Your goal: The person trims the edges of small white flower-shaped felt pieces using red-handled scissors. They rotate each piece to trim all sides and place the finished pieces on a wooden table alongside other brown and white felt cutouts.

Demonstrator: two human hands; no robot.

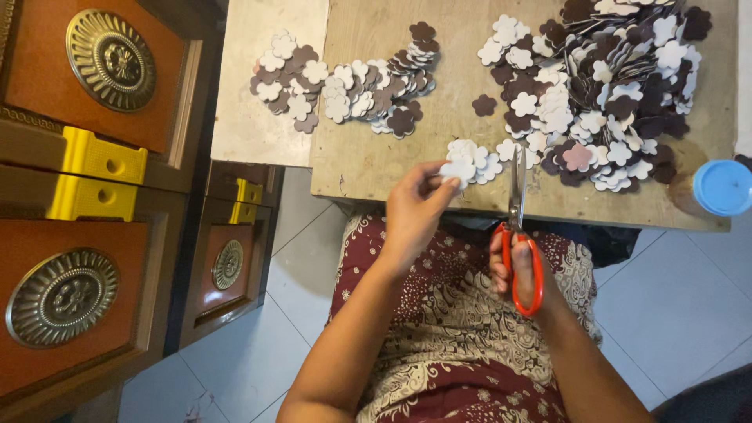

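Biggest risk here, as it looks: the scissors (518, 235) point blade-up right next to the flower cutout (457, 170), so a slip could nick the left hand's fingertips or chop a petal, since everything sits so close together. Also the small white pile (478, 160) sits right at the near edge of the table (368, 149), so an elbow bump could knock pieces onto the tiled floor (251, 352).

The left hand (413, 213) pinches the white cutout between thumb and fingers, just left of the scissors. The right hand (518, 270) is curled closed through the orange handles, blades nearly together. The big brown-and-white heap (607, 86) lies above the scissors, with a blue lid (723, 187) off to their right.
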